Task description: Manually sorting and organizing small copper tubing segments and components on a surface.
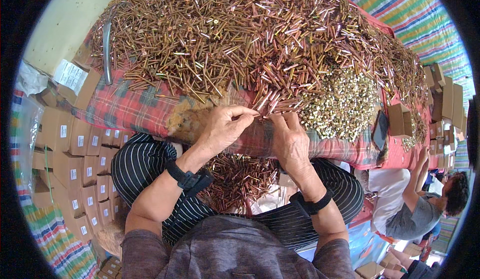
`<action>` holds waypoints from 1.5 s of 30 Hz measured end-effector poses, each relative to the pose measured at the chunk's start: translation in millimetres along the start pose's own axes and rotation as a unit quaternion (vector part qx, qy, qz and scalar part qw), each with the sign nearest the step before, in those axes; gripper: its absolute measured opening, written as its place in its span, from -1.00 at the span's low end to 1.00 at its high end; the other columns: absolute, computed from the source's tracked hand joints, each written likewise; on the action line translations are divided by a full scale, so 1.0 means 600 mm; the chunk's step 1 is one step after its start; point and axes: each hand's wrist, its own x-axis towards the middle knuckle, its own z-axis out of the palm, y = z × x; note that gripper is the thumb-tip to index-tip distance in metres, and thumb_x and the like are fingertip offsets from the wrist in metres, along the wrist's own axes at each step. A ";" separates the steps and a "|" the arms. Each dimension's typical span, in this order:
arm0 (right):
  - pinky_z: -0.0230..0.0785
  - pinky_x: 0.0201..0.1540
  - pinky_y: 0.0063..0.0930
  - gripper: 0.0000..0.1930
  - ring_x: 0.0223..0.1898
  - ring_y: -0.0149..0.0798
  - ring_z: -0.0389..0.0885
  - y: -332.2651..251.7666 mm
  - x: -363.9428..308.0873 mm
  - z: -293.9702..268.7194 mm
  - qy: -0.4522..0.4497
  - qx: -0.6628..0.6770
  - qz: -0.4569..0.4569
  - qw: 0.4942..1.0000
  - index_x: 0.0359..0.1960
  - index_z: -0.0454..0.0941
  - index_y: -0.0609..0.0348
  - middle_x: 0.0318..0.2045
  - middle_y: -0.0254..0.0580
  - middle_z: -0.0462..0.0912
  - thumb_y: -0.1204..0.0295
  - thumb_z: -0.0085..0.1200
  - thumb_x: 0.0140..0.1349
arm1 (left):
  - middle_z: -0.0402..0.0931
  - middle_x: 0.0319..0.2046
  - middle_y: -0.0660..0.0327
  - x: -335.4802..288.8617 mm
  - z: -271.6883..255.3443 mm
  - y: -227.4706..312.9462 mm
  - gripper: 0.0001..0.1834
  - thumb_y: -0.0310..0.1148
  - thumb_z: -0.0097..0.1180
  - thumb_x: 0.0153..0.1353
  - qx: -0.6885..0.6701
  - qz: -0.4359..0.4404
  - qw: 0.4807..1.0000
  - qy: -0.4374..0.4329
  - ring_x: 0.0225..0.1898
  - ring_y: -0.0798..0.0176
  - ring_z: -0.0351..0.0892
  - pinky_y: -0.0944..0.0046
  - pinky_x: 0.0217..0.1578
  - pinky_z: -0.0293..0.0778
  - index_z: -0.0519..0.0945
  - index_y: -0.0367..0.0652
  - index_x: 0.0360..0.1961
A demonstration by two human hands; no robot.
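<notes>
Over the table's near edge, my left hand (225, 128) and my right hand (291, 141) meet almost tip to tip. Each is closed in a pinch of thumb and fingers. A small reddish-copper piece shows between the fingertips, but its kind is too small to make out. Just beyond them spreads a big heap of long, thin copper-coloured bolts (210, 44). Right of my right hand lies a pile of small brass-coloured nut-like pieces (342, 106). In my lap, below the hands, are more copper-coloured bolts (237, 179).
A plaid cloth (125, 101) covers the table. A curved metal strip (107, 51) lies at its left. A dark phone-like slab (380, 130) and an open carton (400, 120) sit at right. Stacked cartons (90, 169) stand at left. Another person (417, 214) sits at right.
</notes>
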 end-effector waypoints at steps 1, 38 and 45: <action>0.44 -0.35 -0.25 -0.71 -0.36 -0.01 0.55 -0.001 0.000 0.000 0.000 0.000 0.000 1.000 -0.16 0.48 0.07 -0.32 -0.10 0.44 0.62 0.00 0.04 | 0.61 -0.34 0.25 -0.001 0.002 0.001 -0.75 -0.36 0.07 0.21 0.000 0.000 1.000 0.000 -0.28 0.47 0.50 0.45 -0.23 0.41 0.62 -0.31 -0.19; 0.32 -0.25 -0.24 -0.80 -0.35 -0.05 0.43 0.100 -0.010 -0.011 0.060 -0.139 0.001 0.989 -0.42 0.52 0.21 -0.46 -0.09 0.44 0.65 0.00 -0.16 | 0.32 -0.59 0.41 -0.006 0.025 0.001 -0.90 -0.43 0.06 0.16 -0.308 -0.173 0.935 -0.024 -0.64 0.62 0.14 0.60 -0.63 0.03 0.51 -0.24 -0.32; 0.41 -0.31 -0.45 -0.92 -0.41 -0.16 0.57 0.036 -0.004 -0.031 0.018 0.154 0.134 0.979 -0.38 0.51 0.28 -0.46 -0.10 0.57 0.60 0.01 0.06 | 0.29 -0.62 0.42 -0.012 0.025 0.001 -0.91 -0.47 0.04 0.11 -0.310 -0.161 0.937 -0.005 -0.65 0.60 0.11 0.57 -0.63 0.02 0.49 -0.26 -0.36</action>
